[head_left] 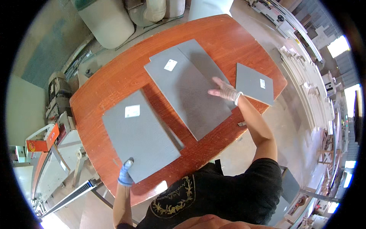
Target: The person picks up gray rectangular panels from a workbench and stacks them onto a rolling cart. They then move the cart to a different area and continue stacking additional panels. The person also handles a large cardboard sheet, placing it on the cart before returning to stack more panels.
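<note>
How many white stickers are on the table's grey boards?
3: one sticker on the left board, another sticker on the middle top board, a third sticker on the small right board. More may hide underneath.

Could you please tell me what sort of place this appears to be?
It looks like a woodworking or panel-furniture workshop, probably. Flat grey panels with white stickers lie on a reddish-brown table, a motor stands to the left, and what look like long pale boards lie to the right.

A red-brown table [93, 97] is flanked by machinery [58, 93] on a grey floor [291, 128], while the right side is lit by bright windows [338, 46] in a ribbed wall [349, 64].
</note>
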`<state>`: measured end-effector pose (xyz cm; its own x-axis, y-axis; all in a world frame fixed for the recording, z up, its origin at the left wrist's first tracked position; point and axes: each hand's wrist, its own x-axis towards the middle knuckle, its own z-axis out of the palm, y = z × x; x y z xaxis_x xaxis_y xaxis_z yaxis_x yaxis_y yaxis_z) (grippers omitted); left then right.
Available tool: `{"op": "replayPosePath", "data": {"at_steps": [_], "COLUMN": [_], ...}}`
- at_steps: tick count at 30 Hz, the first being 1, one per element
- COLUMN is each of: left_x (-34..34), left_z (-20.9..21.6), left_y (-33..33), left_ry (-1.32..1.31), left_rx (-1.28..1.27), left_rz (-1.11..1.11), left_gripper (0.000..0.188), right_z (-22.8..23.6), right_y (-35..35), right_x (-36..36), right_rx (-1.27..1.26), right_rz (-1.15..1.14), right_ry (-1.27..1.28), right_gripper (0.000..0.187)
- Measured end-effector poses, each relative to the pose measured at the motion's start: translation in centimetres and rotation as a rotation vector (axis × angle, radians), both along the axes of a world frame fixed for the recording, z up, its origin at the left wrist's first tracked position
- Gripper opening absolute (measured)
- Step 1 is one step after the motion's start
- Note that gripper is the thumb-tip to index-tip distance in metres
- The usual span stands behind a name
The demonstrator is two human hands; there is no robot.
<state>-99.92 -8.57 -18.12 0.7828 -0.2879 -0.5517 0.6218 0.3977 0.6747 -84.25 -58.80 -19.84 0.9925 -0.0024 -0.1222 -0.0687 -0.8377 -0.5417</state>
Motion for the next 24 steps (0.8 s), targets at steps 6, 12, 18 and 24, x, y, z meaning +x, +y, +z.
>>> {"op": "replayPosePath", "data": {"at_steps": [6, 12, 18, 24], "left_x": [4.2, 5.1, 1.6, 0.5], "left_z": [0.3, -4.3, -11.1, -10.7], "left_y": [-13.9, -15.2, 0.4, 30.6], "left_ry": [-0.136, -0.264, -0.250, -0.205], "left_rx": [-0.087, 0.450, 0.588, 0.872], "left_rz": [-0.053, -0.301, 0.227, 1.445], "left_gripper": [0.072, 0.096, 0.083, 0.092], "right_z": [-1.4, -7.2, -3.1, -0.5], "right_y": [-18.7, -18.9, -6.1, 4.2], "right_x": [-1.7, -8.4, -12.0, -9.3], "right_rx": [-0.202, -0.078, 0.192, 0.471], "right_rz": [-0.586, -0.502, -0.245, -0.229], "right_ry": [-0.057, -0.402, -0.272, -0.192], "right_gripper": [0.072, 0.059, 0.056, 0.055]}}
